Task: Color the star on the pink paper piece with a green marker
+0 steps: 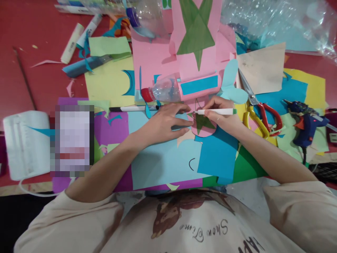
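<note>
My right hand [222, 110] is closed around a thin white marker [225, 111] with a green end, its tip pointing left. Under that tip is a rounded pink paper cutout [206, 133] bearing a green star [202, 122], part of it covered by my fingers. My left hand [171, 121] lies with its fingers stretched and apart, fingertips at the cutout's left edge. Just beyond both hands a clear plastic bottle [165, 89] with a red cap lies on its side, wrapped in pink paper with a blue strip.
Yellow-and-red-handled scissors [259, 109] and a blue glue gun [304, 128] lie to the right. A phone [91, 137] and a white device [27, 144] are at the left. Light blue paper [160, 165] spreads in front; a pink piece with a large green star [197, 35] stands behind.
</note>
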### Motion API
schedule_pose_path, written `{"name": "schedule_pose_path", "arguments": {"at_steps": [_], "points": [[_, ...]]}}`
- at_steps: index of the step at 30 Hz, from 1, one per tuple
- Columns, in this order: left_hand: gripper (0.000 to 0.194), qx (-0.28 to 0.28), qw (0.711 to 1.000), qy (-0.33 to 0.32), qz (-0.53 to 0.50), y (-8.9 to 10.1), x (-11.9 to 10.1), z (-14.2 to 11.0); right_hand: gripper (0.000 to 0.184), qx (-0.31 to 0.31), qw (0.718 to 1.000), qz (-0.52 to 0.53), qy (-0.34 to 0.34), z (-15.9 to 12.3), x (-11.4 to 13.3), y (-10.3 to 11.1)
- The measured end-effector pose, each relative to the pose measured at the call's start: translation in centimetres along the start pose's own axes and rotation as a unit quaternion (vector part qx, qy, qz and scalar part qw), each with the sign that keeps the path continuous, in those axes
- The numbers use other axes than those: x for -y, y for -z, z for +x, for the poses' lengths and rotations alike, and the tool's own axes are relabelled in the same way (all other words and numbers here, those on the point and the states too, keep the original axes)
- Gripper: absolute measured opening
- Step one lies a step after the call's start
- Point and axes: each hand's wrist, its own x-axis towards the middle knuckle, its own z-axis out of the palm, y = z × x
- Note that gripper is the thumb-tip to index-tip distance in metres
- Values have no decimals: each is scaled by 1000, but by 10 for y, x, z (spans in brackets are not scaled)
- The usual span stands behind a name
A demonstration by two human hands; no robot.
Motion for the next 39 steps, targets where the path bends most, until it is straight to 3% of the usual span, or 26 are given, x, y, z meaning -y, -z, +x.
{"name": "schedule_pose_path", "arguments": {"at_steps": [8,15,28,36,39], "points": [[31,11,1000,6,-3,1,-1,1,11,37,999,-18,22,0,-6,1],[32,15,1000,11,1,2,-1,1,14,63,997,-17,-28,1,4,1],[30,-6,1000,-11,2,-1,1,0,11,22,999,-21,19,0,-4,1],[31,-3,1000,-6,4,-1,2,-1,13,54,998,-6,-30,2,3,2],[31,-4,1000,-1,1,-2,1,-1,12,37,999,10,-32,2,3,1]]}}
